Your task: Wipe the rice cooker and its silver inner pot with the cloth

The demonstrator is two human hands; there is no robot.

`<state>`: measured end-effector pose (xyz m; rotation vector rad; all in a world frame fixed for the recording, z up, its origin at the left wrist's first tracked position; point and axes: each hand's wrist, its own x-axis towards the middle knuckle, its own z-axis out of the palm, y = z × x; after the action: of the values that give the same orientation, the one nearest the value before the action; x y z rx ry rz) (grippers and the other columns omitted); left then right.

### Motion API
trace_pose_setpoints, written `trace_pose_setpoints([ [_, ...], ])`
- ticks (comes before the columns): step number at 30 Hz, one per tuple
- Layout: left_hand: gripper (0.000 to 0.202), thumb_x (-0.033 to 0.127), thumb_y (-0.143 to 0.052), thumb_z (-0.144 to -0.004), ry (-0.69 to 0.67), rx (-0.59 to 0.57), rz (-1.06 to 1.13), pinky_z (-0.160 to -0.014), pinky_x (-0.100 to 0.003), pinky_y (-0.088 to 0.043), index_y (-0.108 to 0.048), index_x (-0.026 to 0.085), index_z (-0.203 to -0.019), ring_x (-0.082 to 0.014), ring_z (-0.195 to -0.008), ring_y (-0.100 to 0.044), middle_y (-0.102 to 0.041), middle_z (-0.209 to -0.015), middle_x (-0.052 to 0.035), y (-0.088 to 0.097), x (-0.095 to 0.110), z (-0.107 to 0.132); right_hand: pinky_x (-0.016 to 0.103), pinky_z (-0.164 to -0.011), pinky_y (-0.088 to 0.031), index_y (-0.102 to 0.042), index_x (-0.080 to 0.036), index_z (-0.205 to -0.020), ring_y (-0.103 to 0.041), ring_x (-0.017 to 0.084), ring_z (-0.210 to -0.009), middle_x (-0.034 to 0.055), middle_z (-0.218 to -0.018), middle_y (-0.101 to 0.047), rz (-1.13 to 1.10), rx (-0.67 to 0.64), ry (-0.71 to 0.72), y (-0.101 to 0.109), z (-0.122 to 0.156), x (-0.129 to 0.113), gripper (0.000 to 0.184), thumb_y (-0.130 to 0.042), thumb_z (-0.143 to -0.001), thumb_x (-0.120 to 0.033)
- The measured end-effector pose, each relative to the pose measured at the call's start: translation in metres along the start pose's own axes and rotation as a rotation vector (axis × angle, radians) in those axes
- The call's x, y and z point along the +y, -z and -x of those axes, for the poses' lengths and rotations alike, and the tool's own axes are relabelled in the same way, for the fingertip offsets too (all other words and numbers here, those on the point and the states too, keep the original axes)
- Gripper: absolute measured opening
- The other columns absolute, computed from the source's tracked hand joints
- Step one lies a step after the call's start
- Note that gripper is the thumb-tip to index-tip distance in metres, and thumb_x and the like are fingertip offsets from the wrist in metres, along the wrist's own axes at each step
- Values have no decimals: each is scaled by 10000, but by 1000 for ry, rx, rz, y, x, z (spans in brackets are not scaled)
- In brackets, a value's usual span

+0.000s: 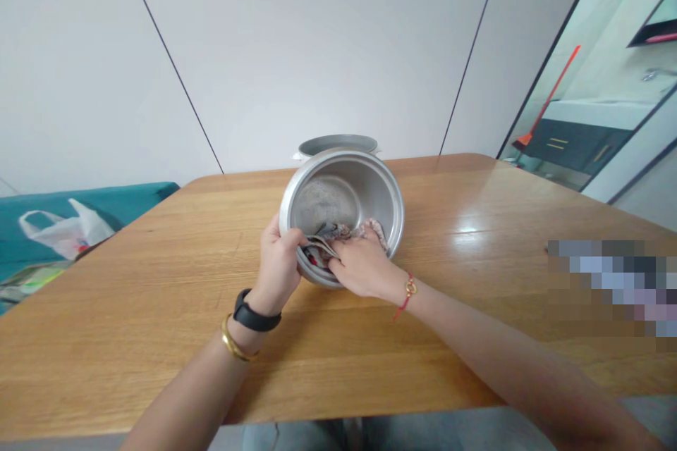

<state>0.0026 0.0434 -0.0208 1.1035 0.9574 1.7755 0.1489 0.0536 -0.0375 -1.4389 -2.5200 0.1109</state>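
A silver metal pot (378, 194) is tilted on the table with its mouth toward me. My left hand (280, 261) is closed on the left side of its rim, thumb over the edge. Inside the pot, my right hand (362, 264) presses a patterned cloth (374, 227) against the lower wall. Part of the cloth bunches up between my two hands near the rim, and my right fingertips are partly hidden in it. Directly behind the pot stands a second round vessel (338, 142) with light side handles, mostly covered from view.
The wooden table (159, 310) reaches back to a white panelled wall (317, 42). A blurred-out item (618, 282) lies at the right. On a teal seat (142, 197) at the left is a white plastic bag (74, 229). An orange broom (553, 95) leans beyond the doorway.
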Motion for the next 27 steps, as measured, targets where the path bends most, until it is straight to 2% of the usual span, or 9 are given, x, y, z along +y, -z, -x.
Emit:
trace_pose_setpoints([
  [3,153,120,-579,-497,56,5,21,-444,-224,-299,-540,194,-626,-107,-500,-379,-477,-539,47,1,-1,4,425,-994,-410,-681,-187,-1118,-660,279,-1104,104,-1226,-726,-196,-152,31,6,0,-8,426,-289,-1019,-320],
  [5,161,115,-577,-490,78,12,26,-435,-223,-302,-532,194,-623,-104,-488,-377,-474,-532,49,2,0,5,356,-923,-439,-658,-188,-1150,-653,252,-1119,93,-1302,-691,-264,-174,53,8,1,-13,419,-278,-1029,-316],
  [9,185,120,-572,-473,77,45,31,-440,-218,-312,-521,192,-635,-103,-495,-390,-466,-538,50,7,4,2,459,-982,-411,-634,-203,-1219,-663,291,-1113,120,-1234,-722,-142,-57,96,5,6,-19,440,-277,-1039,-387],
  [12,208,136,-571,-472,74,62,7,-450,-214,-312,-545,189,-671,-102,-515,-389,-471,-568,47,11,7,-1,604,-1064,-315,-673,-214,-1200,-676,323,-1087,127,-1135,-757,16,-48,101,1,10,-15,460,-295,-1028,-412],
  [17,224,155,-567,-470,90,59,-60,-466,-212,-309,-577,176,-693,-115,-559,-426,-508,-608,28,17,9,-1,709,-1162,61,-674,-222,-1291,-580,372,-1238,152,-1339,-673,216,48,25,-2,9,12,465,-405,-982,-443],
  [19,228,158,-568,-474,98,51,-76,-477,-214,-319,-583,175,-701,-117,-564,-438,-522,-619,25,18,9,0,748,-1135,118,-692,-221,-1262,-506,396,-1307,146,-1364,-656,242,88,6,-1,8,23,442,-437,-964,-425],
  [21,241,156,-574,-479,110,26,-81,-482,-214,-321,-599,174,-718,-116,-556,-440,-536,-624,25,17,11,-1,819,-1093,64,-695,-219,-1252,-452,413,-1341,146,-1373,-648,229,90,-30,0,8,29,422,-451,-951,-386],
  [23,271,150,-587,-486,115,-25,-87,-490,-213,-323,-633,168,-752,-121,-564,-461,-565,-638,22,13,14,-6,857,-1055,-62,-690,-210,-1256,-440,416,-1339,159,-1374,-642,197,58,-79,0,8,30,422,-449,-946,-367],
  [27,377,154,-672,-510,118,-150,-95,-592,-238,-425,-714,143,-884,-166,-686,-577,-682,-765,-14,1,21,-29,833,-1019,-216,-703,-215,-1214,-474,399,-1303,173,-1338,-659,156,7,-145,2,9,27,423,-427,-954,-403],
])
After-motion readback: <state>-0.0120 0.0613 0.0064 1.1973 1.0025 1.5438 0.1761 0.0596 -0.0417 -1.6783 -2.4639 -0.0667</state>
